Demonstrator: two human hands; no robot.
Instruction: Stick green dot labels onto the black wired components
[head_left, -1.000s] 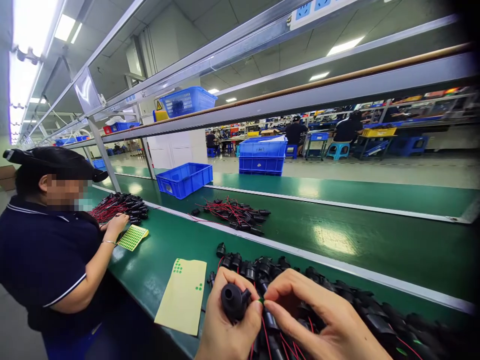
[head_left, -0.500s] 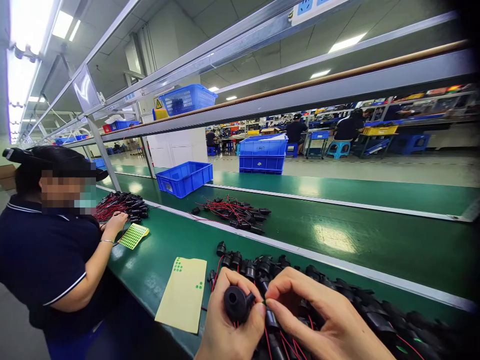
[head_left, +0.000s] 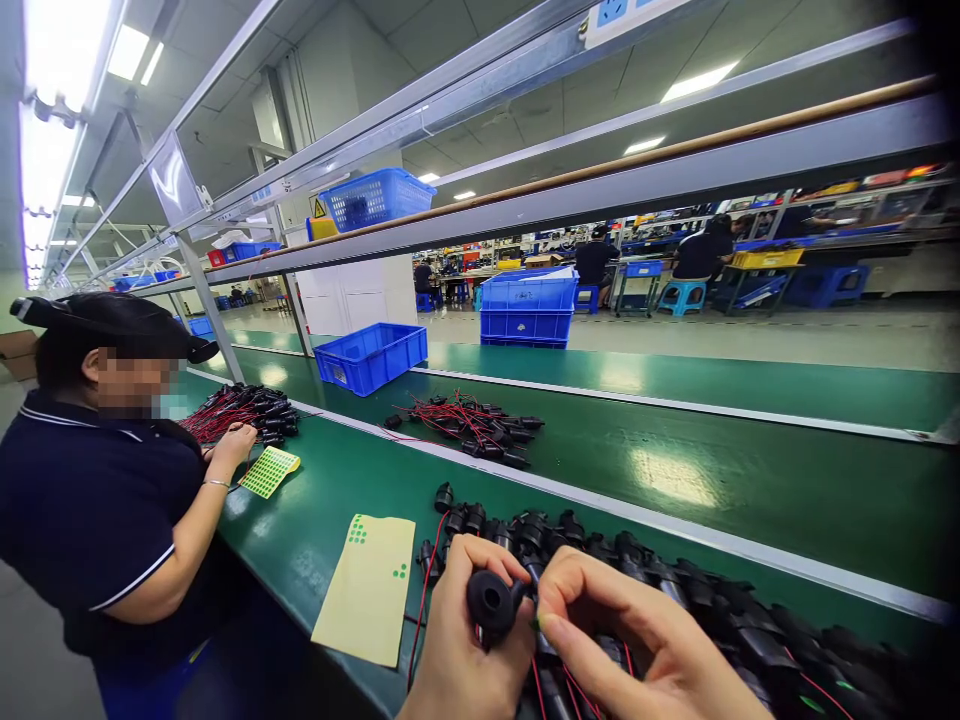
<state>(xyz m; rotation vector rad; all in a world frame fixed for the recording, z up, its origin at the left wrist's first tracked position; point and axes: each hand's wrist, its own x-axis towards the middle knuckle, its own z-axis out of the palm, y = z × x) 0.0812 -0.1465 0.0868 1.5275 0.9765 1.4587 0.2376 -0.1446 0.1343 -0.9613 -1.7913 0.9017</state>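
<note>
Head view: the left hand (head_left: 469,650) grips a black socket (head_left: 491,603) low over the near edge of the green tabletop (head_left: 337,490), fingers wrapped round it, its round mouth facing up. The right hand (head_left: 637,650) pinches a small green sticker (head_left: 537,623) between thumb and forefinger, touching the socket's side. Just behind lies a pile (head_left: 675,600) of black sockets with red wires. A yellow sheet (head_left: 367,590) with green dots lies just left. Further left, a co-worker (head_left: 97,500) rests a hand beside another sheet (head_left: 270,471).
</note>
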